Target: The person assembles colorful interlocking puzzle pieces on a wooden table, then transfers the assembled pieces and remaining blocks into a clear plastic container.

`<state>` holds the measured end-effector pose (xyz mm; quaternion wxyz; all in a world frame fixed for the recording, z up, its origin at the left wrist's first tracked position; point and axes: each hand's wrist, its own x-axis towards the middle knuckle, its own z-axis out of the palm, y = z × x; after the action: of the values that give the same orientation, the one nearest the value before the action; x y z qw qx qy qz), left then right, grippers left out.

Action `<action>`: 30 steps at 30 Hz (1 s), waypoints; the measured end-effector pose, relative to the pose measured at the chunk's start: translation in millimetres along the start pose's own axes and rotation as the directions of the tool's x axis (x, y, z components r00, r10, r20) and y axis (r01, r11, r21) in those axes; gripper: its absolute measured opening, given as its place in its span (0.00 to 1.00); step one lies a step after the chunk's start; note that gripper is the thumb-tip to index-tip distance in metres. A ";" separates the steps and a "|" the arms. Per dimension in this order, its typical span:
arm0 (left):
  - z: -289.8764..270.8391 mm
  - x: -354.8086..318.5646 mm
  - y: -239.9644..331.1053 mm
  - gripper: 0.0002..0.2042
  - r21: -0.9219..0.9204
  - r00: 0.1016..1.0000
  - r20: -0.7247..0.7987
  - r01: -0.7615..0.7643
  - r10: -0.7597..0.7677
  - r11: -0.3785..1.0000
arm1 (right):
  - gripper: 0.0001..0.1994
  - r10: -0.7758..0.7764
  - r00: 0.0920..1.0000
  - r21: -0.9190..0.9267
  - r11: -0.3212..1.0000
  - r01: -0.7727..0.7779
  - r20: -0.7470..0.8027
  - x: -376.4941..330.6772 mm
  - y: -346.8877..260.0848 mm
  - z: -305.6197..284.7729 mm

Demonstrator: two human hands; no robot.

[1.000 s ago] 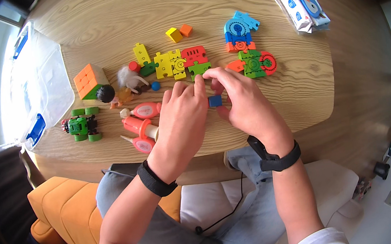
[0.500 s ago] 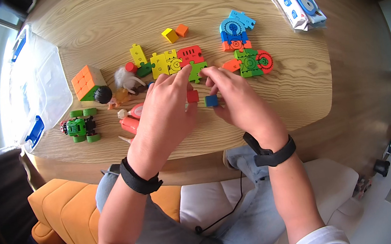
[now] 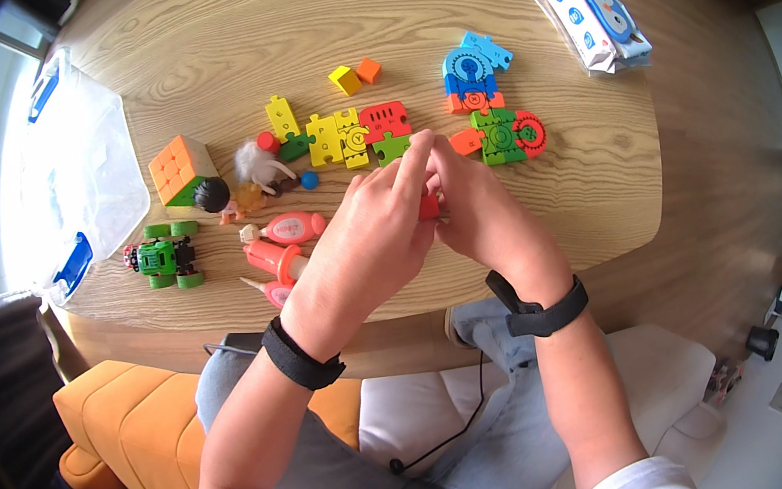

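My left hand (image 3: 365, 238) and my right hand (image 3: 483, 216) meet over the wooden table (image 3: 594, 184), fingertips pressed together around a small red block (image 3: 428, 206). Most of the block is hidden by my fingers. Just beyond my fingertips lies a row of yellow, red and green puzzle-like blocks (image 3: 350, 136). An orange, green and red gear piece (image 3: 499, 136) sits right of them, and a blue and orange block figure (image 3: 469, 73) lies farther back.
A clear plastic bin with blue latches (image 3: 83, 179) stands at the left. Near it are a colour cube (image 3: 176, 169), a small doll (image 3: 245, 177), a green toy vehicle (image 3: 163, 258) and pink toy syringes (image 3: 281, 251). A wipes pack (image 3: 593, 7) lies far right.
Both hands have drawn together and lifted slightly; a red block now sits between the fingertips, and the blue block seen earlier under the hands is hidden.
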<state>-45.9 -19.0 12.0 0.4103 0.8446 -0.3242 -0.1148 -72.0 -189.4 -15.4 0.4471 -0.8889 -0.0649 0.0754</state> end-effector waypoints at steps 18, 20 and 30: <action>13.2 -1.2 -7.2 0.39 0.105 1.000 0.022 -0.019 0.017 0.994 | 0.43 0.207 0.977 0.243 0.946 -0.215 0.057 -3.6 -4.1 -41.9; 14.1 -1.0 -7.5 0.39 0.139 0.999 0.040 -0.016 0.010 0.990 | 0.36 0.215 0.977 0.241 0.948 -0.209 0.002 1.4 -4.0 -45.8; 17.8 2.2 -9.3 0.15 0.406 0.995 0.051 -0.097 0.083 0.909 | 0.11 -0.128 0.938 -0.197 0.978 0.066 -0.321 40.5 -15.0 -21.8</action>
<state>-48.2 -27.2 -6.3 0.2244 0.8938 -0.3862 -0.0395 -28.9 -190.3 6.5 0.3713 -0.9218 -0.0394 -0.1039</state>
